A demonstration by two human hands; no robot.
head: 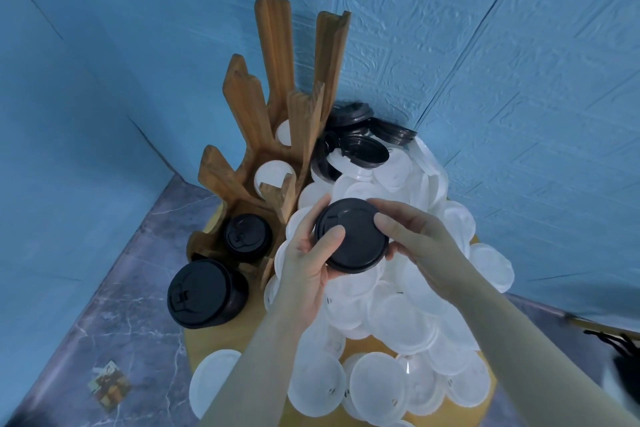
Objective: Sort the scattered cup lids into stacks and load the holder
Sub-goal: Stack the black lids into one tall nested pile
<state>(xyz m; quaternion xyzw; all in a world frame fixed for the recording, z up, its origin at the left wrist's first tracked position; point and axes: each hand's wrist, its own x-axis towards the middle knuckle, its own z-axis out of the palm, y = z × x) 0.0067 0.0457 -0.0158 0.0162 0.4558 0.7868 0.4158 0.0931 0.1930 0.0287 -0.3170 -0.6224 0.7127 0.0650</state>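
Black lid stack (204, 293): stood left of the left hand, on the table (221, 340).
Wooden holder (273, 135): beyond it.
Left hand (306, 263): gripped the black lid (356, 239), thumb on top.
Right hand (415, 243): pinched its opposite rim.
White lids (398, 329): heaped beneath both hands.

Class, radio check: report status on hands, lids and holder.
Left hand and right hand both grip one black lid. Holder part loaded: white lids upper slots, black stack lower slot. White lid pile unsorted beneath.
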